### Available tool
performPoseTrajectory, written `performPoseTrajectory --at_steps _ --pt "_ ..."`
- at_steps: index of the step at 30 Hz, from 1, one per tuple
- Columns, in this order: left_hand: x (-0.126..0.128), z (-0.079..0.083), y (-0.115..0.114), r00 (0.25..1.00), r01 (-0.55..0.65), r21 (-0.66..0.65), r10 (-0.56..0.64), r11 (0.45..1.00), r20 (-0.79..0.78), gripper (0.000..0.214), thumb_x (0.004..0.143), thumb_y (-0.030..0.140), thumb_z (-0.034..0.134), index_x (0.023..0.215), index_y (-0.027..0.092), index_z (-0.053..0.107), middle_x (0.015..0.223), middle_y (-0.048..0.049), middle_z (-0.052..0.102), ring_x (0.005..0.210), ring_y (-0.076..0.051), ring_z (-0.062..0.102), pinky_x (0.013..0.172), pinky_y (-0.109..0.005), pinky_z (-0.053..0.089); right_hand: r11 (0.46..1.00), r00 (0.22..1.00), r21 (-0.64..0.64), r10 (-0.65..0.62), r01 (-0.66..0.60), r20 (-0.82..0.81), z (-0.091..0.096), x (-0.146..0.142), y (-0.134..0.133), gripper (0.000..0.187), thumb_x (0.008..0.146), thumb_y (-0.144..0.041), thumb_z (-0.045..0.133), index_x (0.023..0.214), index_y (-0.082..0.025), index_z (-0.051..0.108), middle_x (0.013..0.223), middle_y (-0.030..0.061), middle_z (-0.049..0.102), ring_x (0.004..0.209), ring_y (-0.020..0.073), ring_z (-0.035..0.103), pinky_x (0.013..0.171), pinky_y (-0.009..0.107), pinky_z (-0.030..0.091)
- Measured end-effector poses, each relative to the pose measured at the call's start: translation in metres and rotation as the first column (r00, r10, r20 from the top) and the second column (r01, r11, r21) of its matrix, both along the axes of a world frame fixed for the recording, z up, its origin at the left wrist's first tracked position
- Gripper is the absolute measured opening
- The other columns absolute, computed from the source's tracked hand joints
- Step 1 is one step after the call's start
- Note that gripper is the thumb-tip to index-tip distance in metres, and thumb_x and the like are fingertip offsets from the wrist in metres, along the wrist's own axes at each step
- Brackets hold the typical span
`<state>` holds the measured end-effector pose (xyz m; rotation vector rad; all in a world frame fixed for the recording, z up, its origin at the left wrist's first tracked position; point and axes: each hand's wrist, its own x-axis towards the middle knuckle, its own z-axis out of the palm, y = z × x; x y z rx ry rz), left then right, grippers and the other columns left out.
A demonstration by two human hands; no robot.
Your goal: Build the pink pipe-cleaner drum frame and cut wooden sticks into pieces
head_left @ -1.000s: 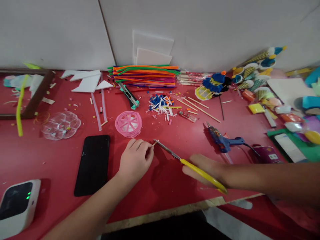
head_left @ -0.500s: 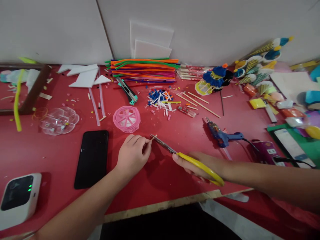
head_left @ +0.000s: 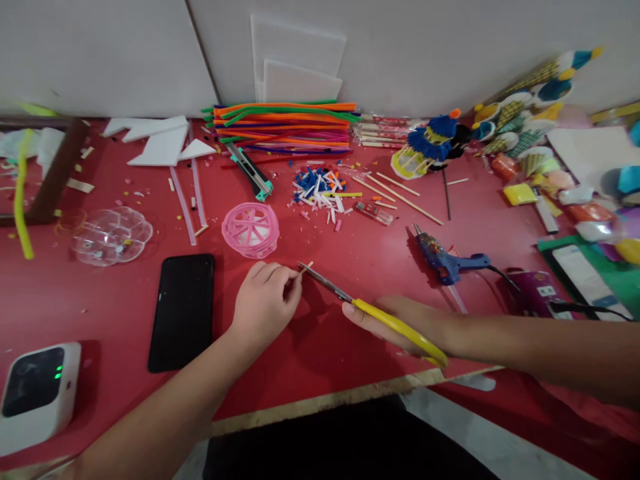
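Observation:
My left hand point(head_left: 267, 298) pinches a short thin wooden stick point(head_left: 307, 267) between thumb and forefinger, its tip poking out to the right. Yellow-handled scissors point(head_left: 395, 327) are gripped in my right hand point(head_left: 377, 320), fingers partly hidden behind the handle. Their blades point up and left, with the tips at the stick close to my left fingertips. Whether the blades touch the stick I cannot tell. Just beyond my left hand lies a pink round openwork plastic piece point(head_left: 250, 230). More wooden sticks point(head_left: 405, 199) lie further back, beside a pile of small blue and white cut bits point(head_left: 320, 190).
A black phone point(head_left: 183, 312) and a white device point(head_left: 40, 393) lie to the left. On the right is a blue glue gun point(head_left: 447, 260) with its cord. A box cutter point(head_left: 251, 175) and colourful pipe cleaners point(head_left: 285, 130) are at the back. The red table's front edge point(head_left: 325, 402) is near me.
The whole view has shifted slightly, with the table's back items sitting higher. Both hands keep nearly the same pose, with the scissor tips still at the stick.

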<state>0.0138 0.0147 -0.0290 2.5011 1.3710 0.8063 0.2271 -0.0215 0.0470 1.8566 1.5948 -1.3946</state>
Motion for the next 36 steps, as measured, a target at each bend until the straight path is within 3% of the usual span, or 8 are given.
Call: performPoseTrajectory --at_steps 8,14,19,27,36 --pt "-0.001 0.0 0.0 1.0 0.0 -0.007 0.0 1.0 0.005 0.014 0.088 0.022 0.058 0.078 0.016 0.065 0.068 -0.0036 0.066 0.064 -0.019 0.055 0.064 -0.032 0.044 0.994 1.0 -0.11 0.004 -0.004 -0.002 0.007 -0.002 0.004 0.066 0.085 -0.079 0.022 0.057 -0.021 0.039 0.043 -0.0029 0.039 0.04 0.0085 0.038 0.044 0.023 0.03" --pt "-0.002 0.002 -0.001 1.0 -0.011 -0.036 0.011 0.999 0.003 0.014 0.088 0.024 0.057 0.078 0.017 0.065 0.067 -0.0031 0.066 0.064 -0.018 0.055 0.065 -0.032 0.045 0.977 0.992 -0.182 -0.122 0.115 -0.03 0.002 0.004 0.003 0.08 0.078 -0.086 0.017 0.065 -0.017 0.055 0.042 -0.0017 0.041 0.04 0.012 0.046 0.043 0.023 0.038" --pt "-0.002 0.003 -0.001 1.0 -0.01 -0.047 0.01 0.999 0.001 0.014 0.088 0.024 0.057 0.078 0.018 0.064 0.067 -0.0029 0.066 0.065 -0.018 0.057 0.066 -0.032 0.046 0.989 0.998 -0.139 -0.058 0.053 -0.029 0.011 0.001 0.005 0.078 0.083 -0.081 0.02 0.066 -0.015 0.058 0.047 -0.0008 0.045 0.041 0.0094 0.044 0.046 0.022 0.035" --pt "-0.002 0.002 -0.001 1.0 -0.012 -0.063 0.012 0.998 0.001 0.013 0.088 0.023 0.057 0.078 0.018 0.064 0.068 -0.0031 0.066 0.066 -0.019 0.057 0.065 -0.032 0.045 0.987 0.996 -0.148 -0.076 0.069 -0.045 0.007 0.002 0.004 0.082 0.079 -0.085 0.02 0.066 -0.015 0.059 0.047 -0.0004 0.043 0.042 0.0108 0.044 0.045 0.023 0.036" --pt "-0.002 0.002 -0.001 1.0 -0.004 -0.054 0.004 0.999 -0.009 0.013 0.087 0.024 0.058 0.078 0.017 0.065 0.067 -0.003 0.066 0.064 -0.018 0.055 0.065 -0.032 0.045 0.988 0.996 -0.135 -0.082 0.078 -0.023 0.012 -0.002 0.004 0.075 0.084 -0.079 0.022 0.066 -0.015 0.056 0.047 -0.0011 0.044 0.042 0.0094 0.043 0.045 0.023 0.034"
